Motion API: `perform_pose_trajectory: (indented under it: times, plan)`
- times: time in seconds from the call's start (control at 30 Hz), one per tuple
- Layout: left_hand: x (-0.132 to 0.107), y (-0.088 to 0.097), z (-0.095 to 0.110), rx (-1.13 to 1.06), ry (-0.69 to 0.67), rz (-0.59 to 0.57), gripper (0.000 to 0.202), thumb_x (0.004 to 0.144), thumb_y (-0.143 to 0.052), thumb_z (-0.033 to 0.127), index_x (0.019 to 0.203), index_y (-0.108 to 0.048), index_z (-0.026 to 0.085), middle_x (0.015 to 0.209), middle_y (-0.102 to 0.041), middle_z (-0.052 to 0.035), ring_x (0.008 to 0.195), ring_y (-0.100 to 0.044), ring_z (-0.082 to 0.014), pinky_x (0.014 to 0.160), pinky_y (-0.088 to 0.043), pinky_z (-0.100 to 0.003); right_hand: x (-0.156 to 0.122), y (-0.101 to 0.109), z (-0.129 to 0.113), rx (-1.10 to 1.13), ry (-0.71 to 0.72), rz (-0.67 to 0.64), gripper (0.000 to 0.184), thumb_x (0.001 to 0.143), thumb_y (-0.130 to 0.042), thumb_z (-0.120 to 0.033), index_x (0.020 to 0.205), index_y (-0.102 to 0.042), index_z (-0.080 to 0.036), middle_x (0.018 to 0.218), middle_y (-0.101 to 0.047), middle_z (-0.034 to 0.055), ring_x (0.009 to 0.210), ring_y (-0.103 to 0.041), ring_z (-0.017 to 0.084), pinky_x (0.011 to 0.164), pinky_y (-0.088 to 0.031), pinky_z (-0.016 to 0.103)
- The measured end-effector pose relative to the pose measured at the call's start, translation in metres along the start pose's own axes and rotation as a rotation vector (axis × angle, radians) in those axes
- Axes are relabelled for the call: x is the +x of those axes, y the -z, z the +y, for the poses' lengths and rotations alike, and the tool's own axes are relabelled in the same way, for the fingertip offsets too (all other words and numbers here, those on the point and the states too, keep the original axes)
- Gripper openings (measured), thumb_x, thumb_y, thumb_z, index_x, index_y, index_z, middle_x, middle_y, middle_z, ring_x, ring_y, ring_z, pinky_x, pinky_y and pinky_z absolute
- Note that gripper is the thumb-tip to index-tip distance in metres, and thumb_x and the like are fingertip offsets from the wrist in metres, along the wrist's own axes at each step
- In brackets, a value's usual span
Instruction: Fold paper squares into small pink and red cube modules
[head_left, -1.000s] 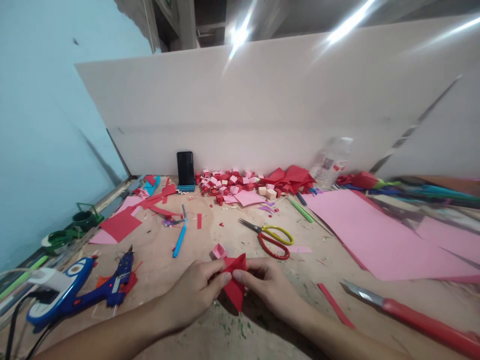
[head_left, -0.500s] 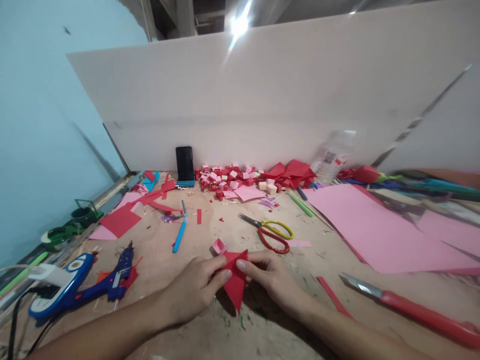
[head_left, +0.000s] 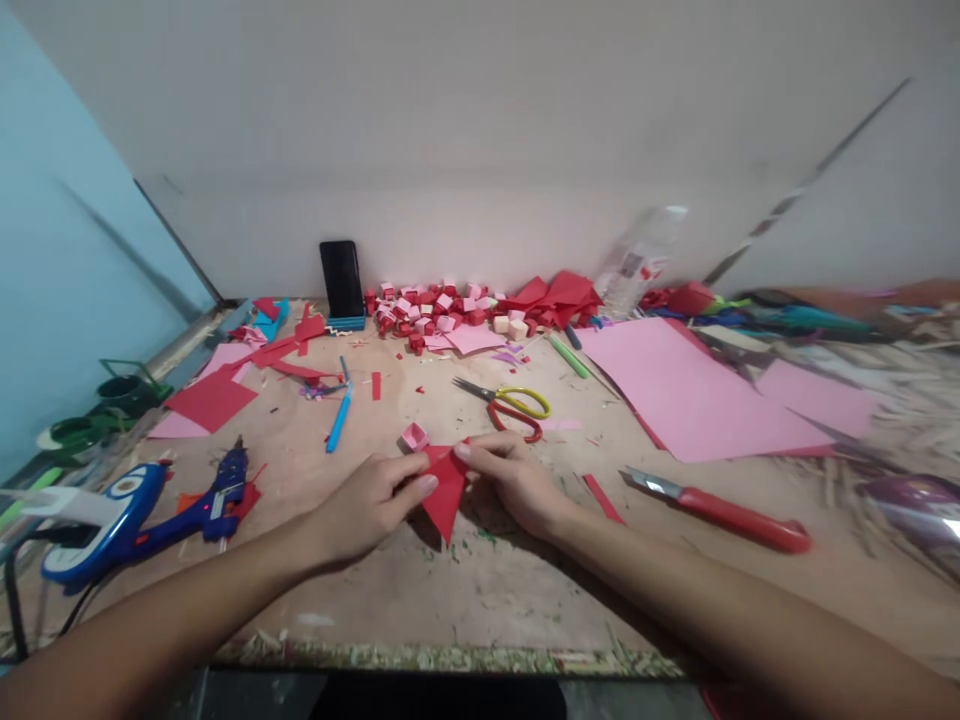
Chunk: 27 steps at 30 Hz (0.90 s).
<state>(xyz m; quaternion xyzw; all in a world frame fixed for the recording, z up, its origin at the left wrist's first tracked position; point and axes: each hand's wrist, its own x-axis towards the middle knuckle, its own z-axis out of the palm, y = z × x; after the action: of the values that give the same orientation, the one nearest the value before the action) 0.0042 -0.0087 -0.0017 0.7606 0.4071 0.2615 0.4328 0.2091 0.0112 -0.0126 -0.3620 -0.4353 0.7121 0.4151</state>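
A folded piece of red paper [head_left: 448, 493], triangular with its point toward me, is held just above the table. My left hand [head_left: 369, 508] pinches its left side between thumb and fingers. At its upper right corner, my right hand [head_left: 517, 480] grips it the same way; some fingertips are hidden behind the paper. Just beyond the left fingers sits a small open pink paper box [head_left: 414, 436]. Scissors [head_left: 502, 408] with one yellow and one red handle lie farther off, beyond my right hand.
A red-handled knife [head_left: 720, 510] lies to the right, beneath large pink sheets [head_left: 697, 390] in view. At left are a blue glue gun [head_left: 217, 500] and a blue power strip [head_left: 112, 520]. Small paper cubes [head_left: 427, 312], a phone [head_left: 341, 280] and a plastic bottle [head_left: 645, 262] line the back.
The camera has tipped downward and turned slightly right, bringing the table's near edge into view. Both hands still hold the red paper; my right fingers have shifted slightly at its upper corner.
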Motion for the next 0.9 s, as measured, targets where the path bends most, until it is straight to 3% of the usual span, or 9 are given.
perform_pose_trajectory:
  times: [0.17,0.3,0.43,0.53,0.67,0.9]
  plan:
    - [-0.002,0.002,0.001,-0.007,0.002,0.013,0.036,0.103,-0.046,0.037,0.073,-0.047,0.018,0.064,-0.045,0.0055,0.060,-0.041,-0.0106,0.061,-0.030,-0.026,0.003,-0.002,-0.002,0.065,0.012,0.010,0.035,0.073,-0.083,-0.036,0.054,-0.065,-0.014,0.048,-0.053,-0.0015,0.044,-0.047,0.009,0.045,-0.039,0.022]
    - [-0.003,0.001,-0.003,-0.014,-0.001,0.026,0.036,0.102,-0.048,0.037,0.071,-0.047,0.018,0.064,-0.043,0.0052,0.060,-0.039,-0.0107,0.060,-0.029,-0.026,0.011,0.002,0.002,0.114,0.050,0.081,0.025,0.076,-0.080,-0.037,0.070,-0.075,-0.013,0.057,-0.065,0.0036,0.051,-0.058,0.013,0.051,-0.047,0.024]
    - [-0.003,-0.001,-0.007,-0.111,0.027,0.089,0.039,0.102,-0.049,0.039,0.070,-0.047,0.018,0.061,-0.042,0.0054,0.058,-0.040,-0.0106,0.059,-0.030,-0.025,0.011,0.003,0.003,0.036,0.061,0.024,0.037,0.083,-0.075,-0.048,0.071,-0.073,-0.013,0.061,-0.067,0.0053,0.054,-0.061,0.015,0.056,-0.051,0.026]
    - [-0.002,-0.002,-0.008,-0.158,0.034,0.127,0.039,0.102,-0.049,0.041,0.072,-0.051,0.017,0.060,-0.045,0.0051,0.057,-0.042,-0.0106,0.058,-0.031,-0.025,0.007,0.003,0.000,-0.166,0.062,-0.065,0.049,0.086,-0.070,-0.058,0.065,-0.069,-0.014,0.057,-0.061,0.0024,0.052,-0.055,0.013,0.053,-0.046,0.025]
    - [-0.002,-0.002,-0.005,-0.163,0.028,0.137,0.038,0.101,-0.051,0.041,0.071,-0.052,0.017,0.059,-0.047,0.0049,0.055,-0.044,-0.0104,0.057,-0.032,-0.025,0.003,0.004,-0.004,-0.467,0.069,-0.197,0.049,0.087,-0.071,-0.056,0.062,-0.065,-0.014,0.055,-0.056,0.0004,0.049,-0.047,0.010,0.048,-0.034,0.024]
    - [-0.002,-0.001,-0.002,-0.119,0.011,0.132,0.038,0.101,-0.050,0.038,0.069,-0.051,0.017,0.058,-0.050,0.0045,0.055,-0.046,-0.0105,0.056,-0.033,-0.024,0.002,0.005,-0.002,-0.466,0.048,-0.201,0.049,0.092,-0.064,-0.055,0.067,-0.067,-0.013,0.053,-0.050,-0.0018,0.047,-0.039,0.009,0.046,-0.026,0.025]
